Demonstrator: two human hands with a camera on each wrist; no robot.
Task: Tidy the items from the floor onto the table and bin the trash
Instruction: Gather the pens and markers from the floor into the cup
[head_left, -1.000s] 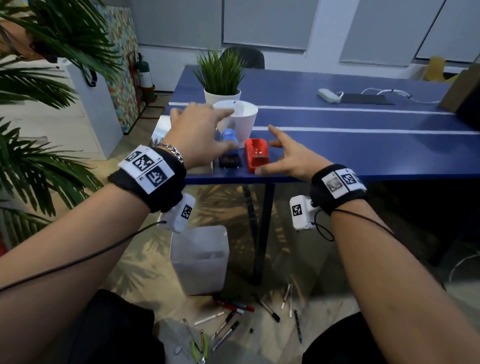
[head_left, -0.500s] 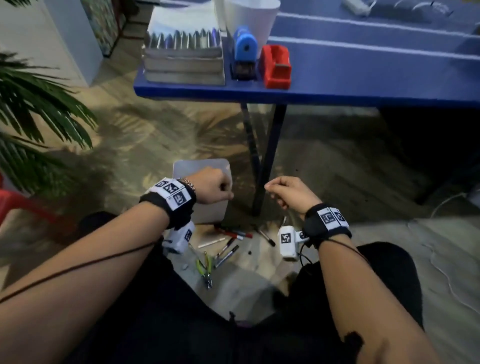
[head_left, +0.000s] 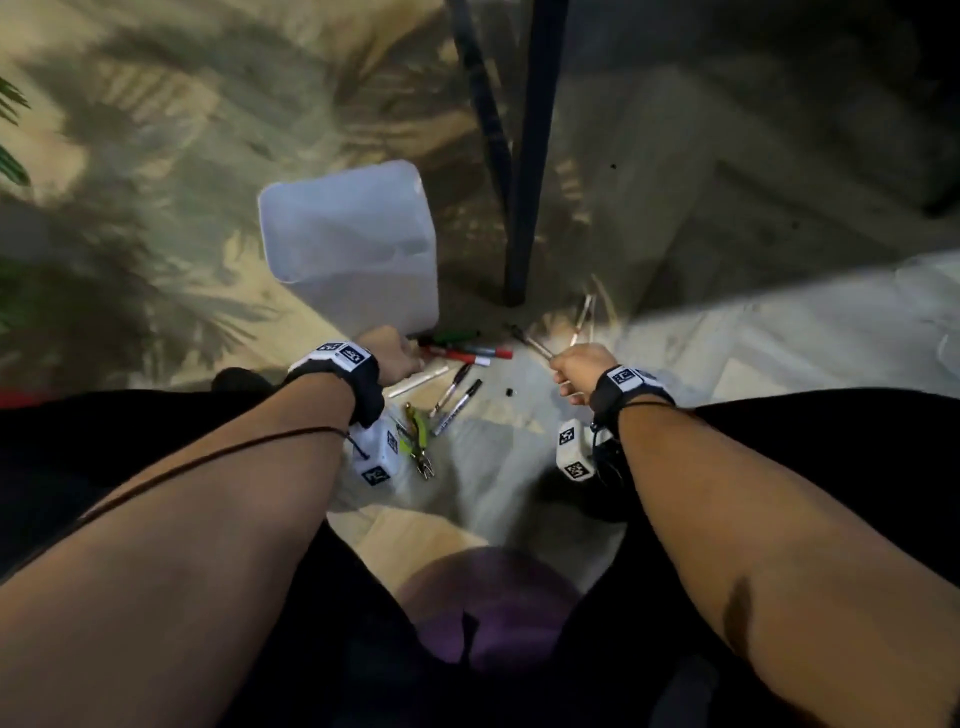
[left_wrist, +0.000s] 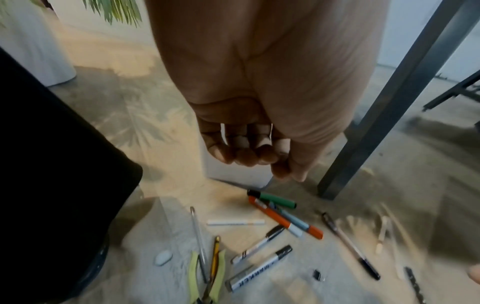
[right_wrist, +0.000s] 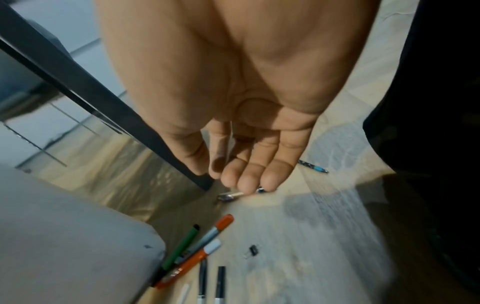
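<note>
Several markers lie on the floor beside a white bin (head_left: 353, 254): a green marker (left_wrist: 275, 199), a red marker (left_wrist: 270, 214) and two black-capped white markers (left_wrist: 259, 265). Green-handled pliers (left_wrist: 207, 273), a thin black pen (left_wrist: 350, 244) and wooden sticks (left_wrist: 383, 232) lie around them. My left hand (head_left: 397, 353) hangs just above the coloured markers with loosely curled fingers (left_wrist: 249, 158) and holds nothing. My right hand (head_left: 571, 364) hovers low over a pen (right_wrist: 230, 197) near the table leg. Its fingers (right_wrist: 244, 176) are relaxed and empty.
A dark table leg (head_left: 524, 156) stands between the bin and my right hand. A small black binder clip (head_left: 510, 391) and a blue pen (right_wrist: 314, 167) lie on the floor. My dark-clothed knees flank the pile on both sides.
Both hands left the table top and dropped to the floor. My head tilted down, so the table top went out of view. The right hand's fingers have uncurled.
</note>
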